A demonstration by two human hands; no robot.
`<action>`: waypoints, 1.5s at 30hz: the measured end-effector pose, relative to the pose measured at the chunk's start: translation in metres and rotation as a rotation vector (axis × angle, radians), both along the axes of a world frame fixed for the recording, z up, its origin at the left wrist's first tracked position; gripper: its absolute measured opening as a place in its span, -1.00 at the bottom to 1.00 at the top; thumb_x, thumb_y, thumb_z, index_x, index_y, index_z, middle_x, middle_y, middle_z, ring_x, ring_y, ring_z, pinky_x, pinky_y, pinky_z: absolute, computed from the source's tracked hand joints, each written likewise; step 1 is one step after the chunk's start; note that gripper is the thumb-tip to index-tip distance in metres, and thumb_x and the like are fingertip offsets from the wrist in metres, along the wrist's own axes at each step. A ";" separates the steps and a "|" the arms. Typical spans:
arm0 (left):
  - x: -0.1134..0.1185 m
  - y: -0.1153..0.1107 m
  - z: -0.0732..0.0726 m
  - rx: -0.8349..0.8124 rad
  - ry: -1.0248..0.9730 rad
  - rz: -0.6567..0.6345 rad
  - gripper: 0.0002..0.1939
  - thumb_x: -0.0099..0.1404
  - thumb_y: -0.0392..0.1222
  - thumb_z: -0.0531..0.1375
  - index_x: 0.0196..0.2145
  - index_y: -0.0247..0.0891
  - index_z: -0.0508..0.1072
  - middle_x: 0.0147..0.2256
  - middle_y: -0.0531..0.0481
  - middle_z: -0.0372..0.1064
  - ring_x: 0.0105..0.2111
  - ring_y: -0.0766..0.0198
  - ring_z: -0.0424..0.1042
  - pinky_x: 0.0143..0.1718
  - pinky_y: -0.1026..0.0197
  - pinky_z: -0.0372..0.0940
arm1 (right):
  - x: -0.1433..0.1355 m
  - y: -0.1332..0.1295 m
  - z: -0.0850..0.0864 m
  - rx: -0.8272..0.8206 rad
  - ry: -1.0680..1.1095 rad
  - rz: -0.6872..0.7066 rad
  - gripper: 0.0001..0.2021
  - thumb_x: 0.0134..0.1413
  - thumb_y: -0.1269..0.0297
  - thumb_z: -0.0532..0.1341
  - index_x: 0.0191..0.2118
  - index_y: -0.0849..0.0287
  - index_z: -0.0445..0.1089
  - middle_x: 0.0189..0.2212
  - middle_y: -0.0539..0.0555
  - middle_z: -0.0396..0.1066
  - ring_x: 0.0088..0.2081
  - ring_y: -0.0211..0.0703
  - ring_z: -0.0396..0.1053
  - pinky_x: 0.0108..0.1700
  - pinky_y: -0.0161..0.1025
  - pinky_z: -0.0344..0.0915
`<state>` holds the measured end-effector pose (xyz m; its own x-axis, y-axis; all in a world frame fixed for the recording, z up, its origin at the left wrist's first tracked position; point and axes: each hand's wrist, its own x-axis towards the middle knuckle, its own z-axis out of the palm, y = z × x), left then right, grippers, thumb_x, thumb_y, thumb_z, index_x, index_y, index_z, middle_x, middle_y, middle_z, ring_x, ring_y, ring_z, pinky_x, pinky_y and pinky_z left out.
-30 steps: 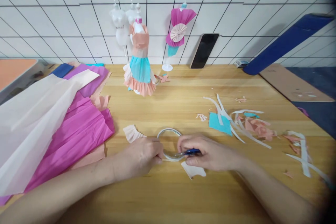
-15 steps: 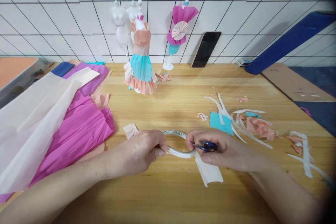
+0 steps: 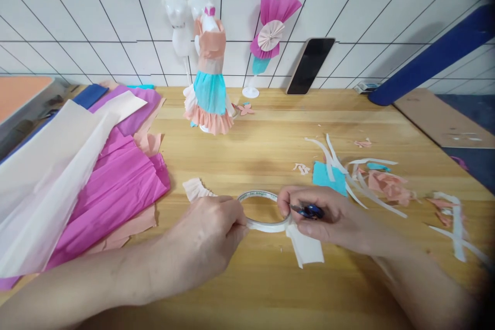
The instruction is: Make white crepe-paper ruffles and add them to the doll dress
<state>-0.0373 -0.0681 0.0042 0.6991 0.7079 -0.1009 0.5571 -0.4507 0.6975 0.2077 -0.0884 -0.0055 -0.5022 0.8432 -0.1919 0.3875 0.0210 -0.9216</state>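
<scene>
Between my two hands is a narrow roll of white tape [image 3: 266, 227], probably double-sided, its inner ring printed with small letters. My left hand [image 3: 214, 234] is closed, thumb and finger pinching the left side of the roll. With finger and thumb, my right hand [image 3: 320, 219] grips the roll's right side. Tucked in that same hand are small blue-handled scissors [image 3: 309, 210], blades pointing left. A white paper piece [image 3: 307, 247] shows just below my right fingers; whether the hand holds it I cannot tell. Beyond my left hand lies a gathered cream paper strip [image 3: 197, 189].
Magenta crepe paper [image 3: 112, 185] and white sheets [image 3: 50, 165] cover the left. Paper strips [image 3: 371, 193] and a turquoise square [image 3: 328, 178] lie at right. A mini mannequin in a paper dress [image 3: 211, 82], other mannequins and a phone [image 3: 311, 66] stand at the back.
My left hand has turned slightly, its wrist lower, at the roll's left edge. The white paper piece has shifted a little under my right hand. The camera view has tilted slightly.
</scene>
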 end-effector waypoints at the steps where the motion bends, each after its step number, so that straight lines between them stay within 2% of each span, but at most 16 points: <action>1: 0.000 0.001 -0.001 -0.010 -0.004 -0.004 -0.80 0.13 -0.45 0.02 -0.50 -0.31 0.40 -0.58 0.06 0.33 -0.59 0.41 0.22 -0.57 0.32 0.04 | 0.001 0.001 -0.001 -0.004 0.005 0.000 -0.67 0.05 0.02 0.15 -0.51 0.16 0.17 -0.40 0.02 0.21 -0.48 -0.29 0.11 -0.47 -0.31 0.05; 6: 0.002 0.007 -0.009 -0.003 0.024 0.044 -0.82 0.05 -0.47 0.03 -0.60 -0.30 0.32 -0.64 0.11 0.25 -0.62 0.43 0.15 -0.57 0.32 0.02 | 0.008 -0.001 0.000 0.016 0.086 -0.052 -0.59 0.04 -0.07 0.17 -0.57 0.16 0.14 -0.46 0.01 0.20 -0.51 -0.29 0.06 -0.49 -0.28 -0.01; 10: 0.002 0.014 0.000 0.048 -0.003 0.072 -0.82 0.13 -0.41 0.05 -0.59 -0.29 0.30 -0.60 0.09 0.26 -0.60 0.43 0.17 -0.56 0.33 0.07 | 0.010 -0.003 0.001 -0.018 0.075 -0.035 -0.62 0.07 -0.05 0.16 -0.53 0.16 0.16 -0.45 0.01 0.18 -0.51 -0.28 0.04 -0.48 -0.27 -0.04; 13: 0.000 0.017 0.012 -0.011 -0.085 0.051 -0.88 0.23 -0.29 0.07 -0.33 -0.31 0.41 -0.29 -0.04 0.40 -0.52 0.43 0.28 -0.51 0.34 0.19 | 0.011 -0.002 -0.002 -0.060 0.091 -0.023 -0.64 0.07 -0.06 0.15 -0.47 0.14 0.19 -0.46 -0.02 0.14 -0.50 -0.28 0.02 -0.47 -0.27 -0.06; 15: -0.001 0.016 0.015 -0.114 -0.148 -0.043 -0.71 0.24 -0.18 0.14 -0.09 -0.29 0.37 -0.11 -0.11 0.37 -0.49 0.43 0.33 -0.49 0.34 0.25 | 0.012 -0.001 -0.004 -0.069 0.102 -0.012 -0.65 0.06 -0.06 0.16 -0.44 0.14 0.21 -0.47 -0.03 0.13 -0.49 -0.27 0.02 -0.47 -0.27 -0.06; 16: -0.001 0.015 0.015 -0.145 -0.168 -0.092 -0.63 0.22 -0.12 0.17 -0.03 -0.29 0.36 -0.09 -0.12 0.37 -0.49 0.42 0.34 -0.47 0.33 0.26 | 0.012 -0.001 -0.005 -0.065 0.104 -0.008 -0.66 0.06 -0.05 0.17 -0.44 0.14 0.22 -0.46 -0.03 0.14 -0.49 -0.27 0.02 -0.46 -0.27 -0.06; 17: 0.000 0.014 0.013 -0.159 -0.176 -0.127 -0.59 0.20 -0.06 0.20 -0.04 -0.29 0.37 -0.14 -0.12 0.40 -0.49 0.39 0.34 -0.47 0.32 0.27 | 0.011 0.000 -0.005 -0.061 0.102 -0.004 -0.67 0.07 -0.03 0.17 -0.44 0.14 0.22 -0.46 -0.03 0.14 -0.49 -0.27 0.02 -0.46 -0.27 -0.06; 19: 0.003 0.012 0.008 -0.171 -0.173 -0.157 -0.65 0.18 -0.02 0.21 -0.17 -0.33 0.45 -0.32 -0.07 0.43 -0.51 0.37 0.32 -0.49 0.31 0.24 | 0.011 0.000 -0.006 -0.058 0.095 -0.004 -0.69 0.07 0.00 0.17 -0.45 0.14 0.22 -0.44 -0.03 0.15 -0.48 -0.28 0.03 -0.45 -0.27 -0.06; 21: 0.007 0.011 0.003 -0.225 -0.152 -0.153 -0.75 0.20 -0.07 0.18 -0.31 -0.34 0.48 -0.46 -0.01 0.39 -0.55 0.38 0.28 -0.54 0.33 0.19 | 0.009 0.000 -0.006 -0.062 0.096 -0.004 -0.69 0.07 0.01 0.18 -0.45 0.15 0.22 -0.43 -0.03 0.16 -0.47 -0.28 0.03 -0.45 -0.28 -0.05; 23: 0.010 0.012 0.000 -0.310 -0.140 -0.146 -0.80 0.22 -0.16 0.14 -0.38 -0.35 0.49 -0.52 0.02 0.33 -0.57 0.40 0.25 -0.57 0.35 0.13 | 0.009 0.000 -0.006 -0.070 0.108 -0.001 -0.69 0.07 0.00 0.18 -0.44 0.15 0.23 -0.42 -0.03 0.16 -0.47 -0.28 0.03 -0.45 -0.28 -0.05; 31: 0.008 0.020 -0.003 -0.398 -0.223 -0.213 -0.83 0.20 -0.26 0.12 -0.44 -0.37 0.48 -0.54 0.06 0.25 -0.56 0.44 0.18 -0.58 0.37 0.06 | 0.011 0.002 -0.011 -0.111 0.166 0.005 -0.66 0.04 -0.06 0.20 -0.38 0.16 0.29 -0.44 -0.02 0.18 -0.48 -0.29 0.04 -0.46 -0.29 -0.05; 35: 0.009 0.023 -0.003 -0.550 -0.239 -0.117 -0.82 0.17 -0.22 0.14 -0.46 -0.40 0.47 -0.57 0.04 0.25 -0.59 0.44 0.18 -0.60 0.37 0.07 | 0.015 0.003 -0.015 -0.119 0.221 -0.030 -0.67 0.02 -0.05 0.22 -0.36 0.16 0.30 -0.38 0.02 0.27 -0.49 -0.28 0.08 -0.46 -0.29 -0.03; 39: 0.010 0.025 -0.002 -0.763 -0.217 -0.002 -0.84 0.12 -0.27 0.15 -0.39 -0.41 0.48 -0.64 0.05 0.28 -0.63 0.38 0.29 -0.62 0.36 0.16 | 0.015 0.004 -0.016 -0.105 0.251 -0.065 -0.64 0.00 -0.07 0.22 -0.46 0.16 0.25 -0.33 0.07 0.34 -0.44 -0.23 0.16 -0.44 -0.27 0.03; 42: 0.009 0.027 -0.002 -0.842 -0.251 0.020 -0.82 0.06 -0.30 0.15 -0.38 -0.40 0.50 -0.62 0.04 0.32 -0.62 0.37 0.32 -0.58 0.34 0.23 | 0.014 0.005 -0.017 -0.097 0.252 -0.072 -0.61 -0.01 -0.09 0.23 -0.48 0.16 0.25 -0.36 0.07 0.36 -0.45 -0.23 0.16 -0.43 -0.27 0.03; 45: 0.009 0.028 -0.003 -0.883 -0.270 0.022 -0.77 0.06 -0.20 0.21 -0.34 -0.40 0.53 -0.61 0.05 0.32 -0.62 0.39 0.31 -0.56 0.34 0.25 | 0.014 0.005 -0.018 -0.104 0.246 -0.089 -0.62 -0.01 -0.09 0.23 -0.44 0.17 0.30 -0.36 0.07 0.36 -0.46 -0.23 0.18 -0.46 -0.28 0.03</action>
